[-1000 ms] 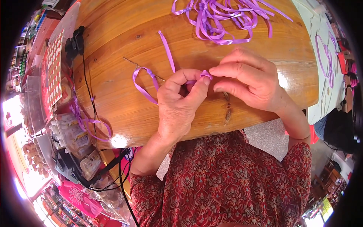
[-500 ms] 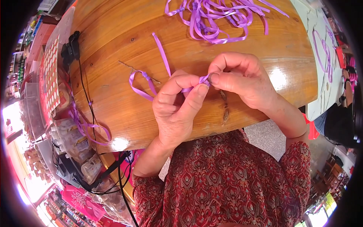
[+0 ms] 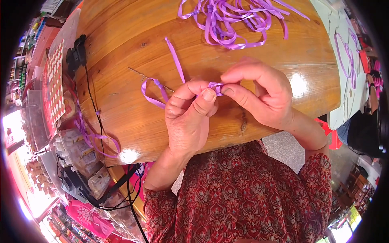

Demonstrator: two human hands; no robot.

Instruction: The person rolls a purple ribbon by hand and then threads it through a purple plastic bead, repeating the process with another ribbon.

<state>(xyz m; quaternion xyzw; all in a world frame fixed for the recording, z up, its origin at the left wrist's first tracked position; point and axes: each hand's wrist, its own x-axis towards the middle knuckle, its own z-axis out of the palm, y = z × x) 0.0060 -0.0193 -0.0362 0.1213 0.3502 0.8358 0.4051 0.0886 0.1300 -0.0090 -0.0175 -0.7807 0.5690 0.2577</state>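
Note:
A narrow purple ribbon (image 3: pixel 175 58) runs from the wooden table up into my left hand (image 3: pixel 188 109). My left hand is closed, its thumb and forefinger pinching a small twisted knot (image 3: pixel 216 87) in the ribbon. At the knot's right side is my right hand (image 3: pixel 263 93), with its thumb and forefinger apart. The right thumb tip lies at the edge of the knot; whether it touches is hard to tell. A ribbon loop (image 3: pixel 153 94) lies left of my left hand, with a thin twisted wire (image 3: pixel 139 73) by it.
A heap of purple ribbons (image 3: pixel 227 24) lies on the wooden table (image 3: pixel 121 52) at its far side. More ribbon (image 3: pixel 97 139) hangs by the left edge, near a black cable (image 3: pixel 91 89) and clear bins (image 3: pixel 77 150). On the right stands a white marbled table (image 3: pixel 344 97) with ribbon on it.
The right thumb and forefinger have parted from their pinch at the knot, and the right hand sits slightly lower and to the right. My left hand still pinches the ribbon.

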